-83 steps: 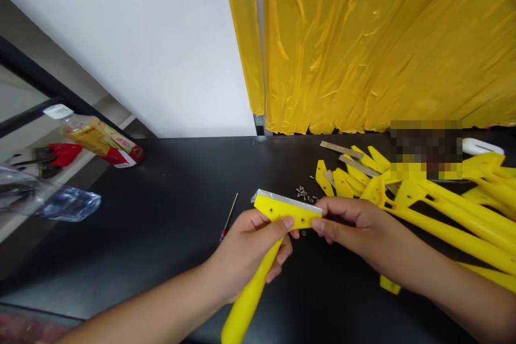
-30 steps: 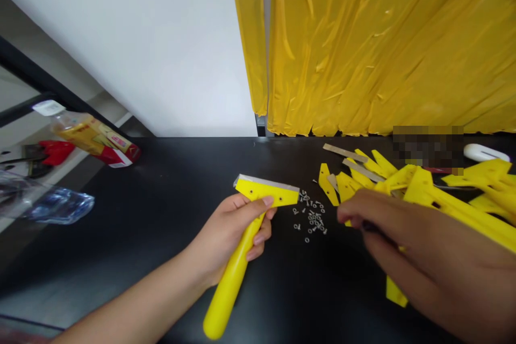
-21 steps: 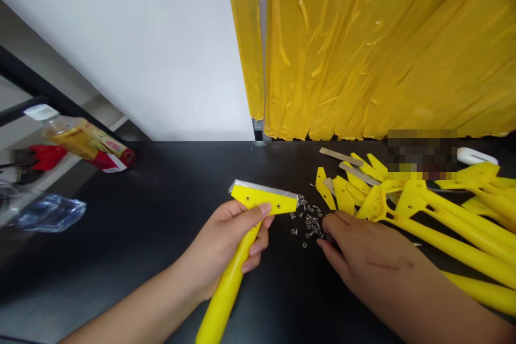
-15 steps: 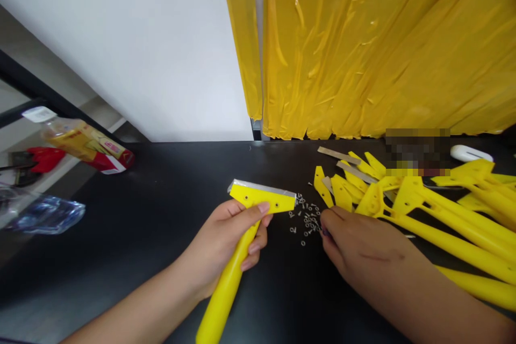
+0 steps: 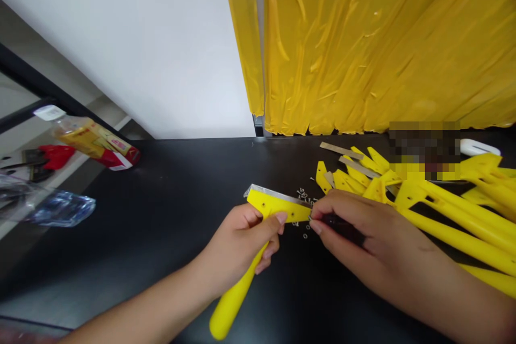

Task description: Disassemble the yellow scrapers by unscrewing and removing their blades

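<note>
Right of capped bottle [image 5: 97, 138] — left fingers [image 5: 272, 247] hold scraper [image 5: 280, 208].

Passage lies over the black tabletop [image 5: 161, 226] left of the yellow scraper [image 5: 276, 207]; screws [image 5: 302, 194] and yellow handles [image 5: 463, 212] crowd its right.

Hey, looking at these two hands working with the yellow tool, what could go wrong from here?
The loose screws and rings lie beside the right hand, so a brush of the fingers might scatter them.

The silver strip along the head of the yellow tool ends near the right fingertips; if its edge is sharp, it could nick them.

Only the left hand clearly grips the tool, so it might twist if pushed at the head's far end.
</note>
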Demonstrator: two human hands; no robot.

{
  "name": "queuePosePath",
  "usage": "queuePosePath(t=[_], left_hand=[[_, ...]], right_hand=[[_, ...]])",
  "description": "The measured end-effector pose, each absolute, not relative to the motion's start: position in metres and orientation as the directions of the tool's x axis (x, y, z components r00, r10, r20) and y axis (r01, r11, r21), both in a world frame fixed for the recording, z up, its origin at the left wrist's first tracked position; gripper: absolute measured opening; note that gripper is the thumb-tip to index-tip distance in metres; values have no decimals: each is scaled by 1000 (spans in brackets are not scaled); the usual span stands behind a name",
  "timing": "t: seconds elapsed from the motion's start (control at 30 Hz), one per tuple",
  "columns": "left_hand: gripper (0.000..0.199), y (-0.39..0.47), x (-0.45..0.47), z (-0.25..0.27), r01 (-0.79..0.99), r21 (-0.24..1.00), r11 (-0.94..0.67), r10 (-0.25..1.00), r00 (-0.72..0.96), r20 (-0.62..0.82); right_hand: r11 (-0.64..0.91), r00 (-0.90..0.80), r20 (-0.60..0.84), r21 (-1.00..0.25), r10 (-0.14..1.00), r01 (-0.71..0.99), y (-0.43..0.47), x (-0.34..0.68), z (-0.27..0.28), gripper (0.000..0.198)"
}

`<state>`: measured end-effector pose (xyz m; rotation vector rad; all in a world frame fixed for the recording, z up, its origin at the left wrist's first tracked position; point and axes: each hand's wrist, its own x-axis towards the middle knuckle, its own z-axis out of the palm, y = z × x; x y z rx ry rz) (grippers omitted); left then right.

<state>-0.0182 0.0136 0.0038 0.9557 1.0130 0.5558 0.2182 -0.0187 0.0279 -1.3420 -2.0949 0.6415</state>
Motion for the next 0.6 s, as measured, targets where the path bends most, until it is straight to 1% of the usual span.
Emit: queuePosePath(t=[0.13, 0.27, 0.37, 0.5, 0.6], left_hand=[[41, 10, -16, 7, 83, 893, 443, 788, 439, -431], [42, 5, -15, 11, 160, 913, 375, 803, 437, -406], [40, 3, -15, 15, 202, 947, 249, 831, 457, -316], [27, 2, -14, 19, 218, 974, 62, 854, 493, -165], [23, 2, -15, 21, 233, 972, -18, 846, 522, -109]], right_hand=[[393, -379, 182, -690, 907, 608, -20, 214, 17, 14], [401, -353, 216, -671, 910, 624, -22, 210, 11, 13], [408, -350, 227, -665, 909, 626, -24, 209, 11, 14], [411, -372, 208, -652, 905, 637, -25, 210, 10, 15], [416, -364, 219, -631, 905, 655, -24, 211, 9, 11]])
